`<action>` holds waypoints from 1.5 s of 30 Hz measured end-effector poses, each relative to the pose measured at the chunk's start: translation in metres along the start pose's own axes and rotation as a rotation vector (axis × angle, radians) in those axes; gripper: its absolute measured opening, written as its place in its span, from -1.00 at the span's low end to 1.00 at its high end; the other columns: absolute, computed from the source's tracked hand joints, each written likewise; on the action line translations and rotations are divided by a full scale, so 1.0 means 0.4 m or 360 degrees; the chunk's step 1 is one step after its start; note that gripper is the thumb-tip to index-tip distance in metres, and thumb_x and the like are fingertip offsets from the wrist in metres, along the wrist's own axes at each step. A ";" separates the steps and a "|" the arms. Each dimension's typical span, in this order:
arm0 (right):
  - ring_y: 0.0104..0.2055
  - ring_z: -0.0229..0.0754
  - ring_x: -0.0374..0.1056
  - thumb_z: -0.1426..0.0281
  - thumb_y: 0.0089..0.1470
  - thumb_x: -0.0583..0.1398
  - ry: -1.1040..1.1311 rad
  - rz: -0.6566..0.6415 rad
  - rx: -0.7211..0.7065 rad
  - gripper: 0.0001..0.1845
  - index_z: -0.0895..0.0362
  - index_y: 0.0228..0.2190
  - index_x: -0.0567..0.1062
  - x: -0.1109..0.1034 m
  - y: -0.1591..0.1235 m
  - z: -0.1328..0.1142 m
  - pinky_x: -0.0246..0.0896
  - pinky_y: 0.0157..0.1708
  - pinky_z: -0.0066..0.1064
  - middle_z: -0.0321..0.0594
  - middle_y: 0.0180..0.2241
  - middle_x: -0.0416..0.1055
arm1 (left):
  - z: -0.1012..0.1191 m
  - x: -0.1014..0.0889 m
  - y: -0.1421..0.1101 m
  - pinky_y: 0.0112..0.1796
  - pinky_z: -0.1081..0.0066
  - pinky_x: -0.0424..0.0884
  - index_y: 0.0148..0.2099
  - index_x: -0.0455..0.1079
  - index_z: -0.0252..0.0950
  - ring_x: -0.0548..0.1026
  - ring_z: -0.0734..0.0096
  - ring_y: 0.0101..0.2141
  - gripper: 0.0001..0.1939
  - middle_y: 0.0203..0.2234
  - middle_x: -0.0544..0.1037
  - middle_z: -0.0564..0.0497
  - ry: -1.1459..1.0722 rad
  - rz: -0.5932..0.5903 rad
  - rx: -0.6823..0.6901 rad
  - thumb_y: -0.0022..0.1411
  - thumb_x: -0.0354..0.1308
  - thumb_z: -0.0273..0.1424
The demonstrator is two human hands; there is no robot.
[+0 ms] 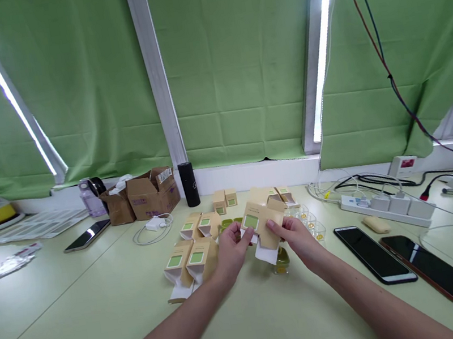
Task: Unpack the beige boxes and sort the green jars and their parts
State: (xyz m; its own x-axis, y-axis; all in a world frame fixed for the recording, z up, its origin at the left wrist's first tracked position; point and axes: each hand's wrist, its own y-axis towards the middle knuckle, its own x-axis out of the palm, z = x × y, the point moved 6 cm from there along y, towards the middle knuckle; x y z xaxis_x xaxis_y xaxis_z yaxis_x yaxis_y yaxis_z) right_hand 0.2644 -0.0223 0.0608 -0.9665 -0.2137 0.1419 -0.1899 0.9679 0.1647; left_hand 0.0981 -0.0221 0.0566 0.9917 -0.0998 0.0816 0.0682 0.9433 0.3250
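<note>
Between my two hands is a small kraft cardboard box (264,221) with a green label and white inner flaps hanging loose at its lower end. My left hand (231,252) pinches its left side, while my right hand (300,238) grips the right side. Just below the box a small glass jar (281,261) with olive-green contents stands on the table, partly covered. Left of my left hand are several similar boxes with open flaps, such as one box (203,258) at the front. Clear small jars (315,224) cluster behind my right hand.
Two phones lie at the right, a white-edged phone (375,253) and a dark phone (437,268). Behind them is a power strip (387,208) with cables. At the back left stand a brown carton (153,195) and a black cylinder (189,184). Another phone (87,236) lies left.
</note>
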 end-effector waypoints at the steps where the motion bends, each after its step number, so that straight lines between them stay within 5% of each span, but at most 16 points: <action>1: -0.22 0.01 0.53 -0.11 -0.13 0.43 0.0007 -0.0004 -0.0029 -0.41 0.10 -0.24 0.65 0.000 0.000 -0.004 0.40 -0.17 -0.19 -0.07 -0.21 0.65 | 0.006 -0.006 0.002 -0.30 0.38 0.46 -0.30 0.42 -0.30 0.52 0.35 -0.38 -0.60 -0.41 0.56 -0.01 0.0067 0.0015 0.0053 0.19 0.36 -0.05; 4: -0.18 0.01 0.52 -0.06 -0.18 0.46 -0.0050 0.0114 -0.0146 -0.36 0.09 -0.15 0.60 -0.017 0.007 -0.013 0.38 -0.19 -0.21 -0.07 -0.20 0.63 | 0.048 -0.039 0.009 -0.31 0.37 0.44 -0.31 0.41 -0.27 0.49 0.35 -0.38 -0.69 -0.41 0.54 0.00 0.0476 0.0164 0.0403 0.31 0.26 -0.13; 8: -0.16 0.02 0.49 0.02 -0.13 0.42 -0.0318 0.0319 -0.0266 -0.44 0.10 -0.16 0.56 -0.055 0.018 -0.016 0.36 -0.23 -0.23 -0.07 -0.20 0.60 | 0.159 -0.057 -0.033 -0.14 0.23 0.40 -0.25 0.50 -0.21 0.44 0.25 -0.23 -0.94 -0.36 0.62 -0.01 0.1250 0.0383 0.1490 0.31 0.24 -0.46; 11: -0.17 0.02 0.48 0.14 -0.06 0.36 -0.0513 0.0331 -0.0298 -0.54 0.08 -0.14 0.54 -0.072 0.016 -0.011 0.36 -0.22 -0.22 -0.11 -0.19 0.59 | 0.201 -0.050 -0.070 -0.17 0.24 0.37 -0.13 0.53 -0.15 0.38 0.22 -0.20 -0.74 -0.30 0.66 -0.01 0.1645 0.0397 0.2012 0.23 0.25 -0.62; 17: -0.03 0.06 0.48 0.33 -0.04 0.27 -0.0880 0.0257 -0.0437 -0.60 0.05 -0.09 0.49 -0.099 -0.017 0.006 0.37 -0.08 -0.16 -0.12 -0.06 0.57 | 0.229 -0.024 -0.114 -0.26 0.31 0.30 -0.13 0.52 -0.12 0.30 0.28 -0.25 -0.66 -0.36 0.64 0.04 0.1834 0.0361 0.2444 0.12 0.38 -0.64; 22: -0.06 0.05 0.49 0.34 0.02 0.24 -0.0973 0.0218 -0.0442 -0.62 0.07 -0.07 0.50 -0.092 -0.036 0.017 0.40 -0.12 -0.19 -0.11 -0.07 0.58 | 0.232 -0.005 -0.131 -0.28 0.32 0.30 -0.21 0.51 -0.12 0.29 0.33 -0.30 -0.71 -0.37 0.63 0.08 0.1906 0.0398 0.2504 0.12 0.40 -0.62; 30: -0.08 0.03 0.45 0.24 0.16 0.18 -0.1257 0.0285 -0.0501 -0.75 0.06 -0.15 0.52 -0.090 -0.038 0.042 0.37 -0.06 -0.11 -0.13 -0.15 0.55 | 0.206 -0.025 -0.084 -0.27 0.28 0.35 -0.11 0.53 -0.12 0.42 0.28 -0.29 -0.72 -0.33 0.65 0.01 0.1777 0.0438 0.2160 0.19 0.32 -0.59; 34: -0.15 -0.04 0.42 0.23 0.22 0.16 -0.1272 0.0236 -0.0527 -0.67 0.03 -0.01 0.45 -0.087 -0.043 0.036 0.36 -0.08 -0.15 -0.17 -0.17 0.55 | 0.189 -0.060 0.001 -0.31 0.35 0.40 -0.19 0.53 -0.23 0.49 0.33 -0.34 -0.95 -0.37 0.61 -0.02 0.1414 0.0501 0.1465 0.31 0.24 -0.42; 38: -0.13 -0.04 0.40 0.20 0.25 0.14 -0.1279 0.0233 -0.0493 -0.68 0.01 -0.01 0.45 -0.080 -0.050 0.025 0.35 -0.10 -0.17 -0.17 -0.16 0.54 | 0.135 -0.086 0.102 -0.47 0.45 0.28 -0.44 0.37 -0.24 0.40 0.46 -0.55 -0.73 -0.60 0.45 0.13 0.1118 0.0545 0.0585 0.25 0.28 -0.25; 41: -0.13 -0.04 0.39 0.20 0.26 0.13 -0.1292 0.0215 -0.0482 -0.70 0.00 -0.02 0.45 -0.075 -0.052 0.021 0.34 -0.12 -0.18 -0.18 -0.16 0.53 | 0.062 -0.090 0.178 -0.57 0.48 0.23 -0.42 0.30 -0.23 0.34 0.50 -0.67 -0.70 -0.68 0.41 0.16 0.0741 0.0518 -0.0049 0.27 0.26 -0.21; 45: -0.13 -0.06 0.39 0.22 0.26 0.13 -0.1305 0.0210 -0.0495 -0.70 -0.01 -0.01 0.45 -0.073 -0.054 0.016 0.33 -0.11 -0.19 -0.20 -0.16 0.53 | -0.010 -0.064 0.282 -0.57 0.47 0.32 -0.30 0.38 -0.31 0.39 0.48 -0.65 -0.74 -0.63 0.46 0.09 0.0678 0.0519 -0.0335 0.37 0.20 -0.23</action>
State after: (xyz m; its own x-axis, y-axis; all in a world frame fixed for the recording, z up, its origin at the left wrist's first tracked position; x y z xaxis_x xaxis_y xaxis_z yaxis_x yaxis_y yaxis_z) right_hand 0.2954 -0.0360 0.0468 -0.8195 0.1747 -0.5459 -0.1278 0.8728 0.4711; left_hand 0.0809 0.0882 0.0874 0.9187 0.3019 -0.2546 -0.2713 0.9510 0.1487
